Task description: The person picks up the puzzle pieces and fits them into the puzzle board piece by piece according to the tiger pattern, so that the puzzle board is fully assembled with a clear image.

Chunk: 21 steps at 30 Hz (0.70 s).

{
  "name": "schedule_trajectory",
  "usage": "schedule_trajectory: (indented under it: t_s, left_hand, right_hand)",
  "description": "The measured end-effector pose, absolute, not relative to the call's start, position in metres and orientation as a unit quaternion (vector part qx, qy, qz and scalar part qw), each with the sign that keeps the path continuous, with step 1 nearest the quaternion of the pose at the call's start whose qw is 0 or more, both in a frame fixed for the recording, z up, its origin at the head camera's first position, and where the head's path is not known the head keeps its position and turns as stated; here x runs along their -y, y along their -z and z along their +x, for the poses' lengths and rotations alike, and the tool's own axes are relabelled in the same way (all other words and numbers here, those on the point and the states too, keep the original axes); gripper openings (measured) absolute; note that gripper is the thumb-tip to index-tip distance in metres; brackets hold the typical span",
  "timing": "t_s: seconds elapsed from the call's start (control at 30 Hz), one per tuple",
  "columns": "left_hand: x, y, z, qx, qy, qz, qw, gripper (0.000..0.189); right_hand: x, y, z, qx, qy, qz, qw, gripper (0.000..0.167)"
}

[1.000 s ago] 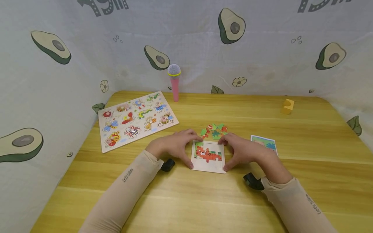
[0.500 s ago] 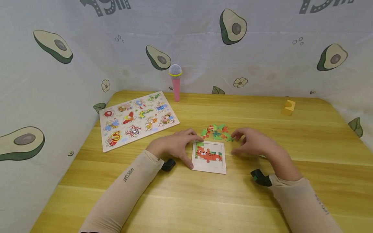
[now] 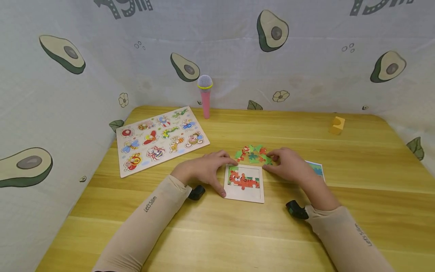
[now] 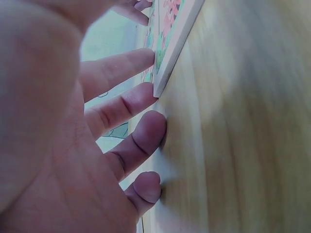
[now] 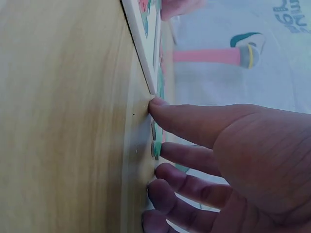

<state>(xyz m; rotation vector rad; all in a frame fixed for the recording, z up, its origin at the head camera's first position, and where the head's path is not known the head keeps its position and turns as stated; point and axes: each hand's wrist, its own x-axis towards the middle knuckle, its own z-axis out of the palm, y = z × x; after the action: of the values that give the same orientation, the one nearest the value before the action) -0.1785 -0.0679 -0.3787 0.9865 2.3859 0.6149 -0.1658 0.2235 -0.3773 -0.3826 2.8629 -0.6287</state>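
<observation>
A square wooden puzzle board (image 3: 244, 194) with a partly filled tiger picture lies flat on the table. My left hand (image 3: 205, 169) rests along its left side, thumb at the near corner and forefinger at the far one; in the left wrist view its fingers are spread and fairly straight. Just beyond the board is a pile of loose green and orange jigsaw pieces (image 3: 253, 156). Beside the pile's right end is my right hand (image 3: 287, 166), thumb and fingers apart around a green jigsaw piece (image 5: 156, 148) that lies on the table. Whether they touch it I cannot tell.
A large peg puzzle (image 3: 163, 141) with insect pictures lies at the left. Behind it stands a pink toy microphone (image 3: 205, 100). A picture card (image 3: 317, 169) is partly hidden behind my right hand. A yellow block (image 3: 337, 125) sits at the back right.
My right hand has left the board's right edge, swung out to the right, then come back left to the pieces. A green piece now lies at the pile's right. My left hand stays put.
</observation>
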Motion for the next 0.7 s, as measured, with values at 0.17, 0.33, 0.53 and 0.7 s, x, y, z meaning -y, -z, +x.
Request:
schedule_trajectory:
  t_s: [0.17, 0.33, 0.53, 0.7]
  left_hand:
    - [0.0674, 0.3783, -0.1784, -0.873, -0.224, 0.36, 0.241, 0.097]
    - [0.0676, 0.3789, -0.1781, -0.874, -0.219, 0.364, 0.236, 0.098]
    - [0.0691, 0.3786, -0.178, -0.874, -0.217, 0.37, 0.228, 0.099]
    - [0.0707, 0.3767, -0.1781, -0.872, -0.225, 0.366, 0.235, 0.097]
  right_hand:
    - [-0.2221, 0.378, -0.1646, -0.966, 0.212, -0.118, 0.09, 0.046]
    - [-0.2209, 0.3762, -0.1634, -0.965, 0.217, -0.116, 0.091, 0.043]
    - [-0.2205, 0.3766, -0.1626, -0.964, 0.221, -0.116, 0.092, 0.04]
    - [-0.2204, 0.3758, -0.1625, -0.964, 0.22, -0.112, 0.097, 0.04]
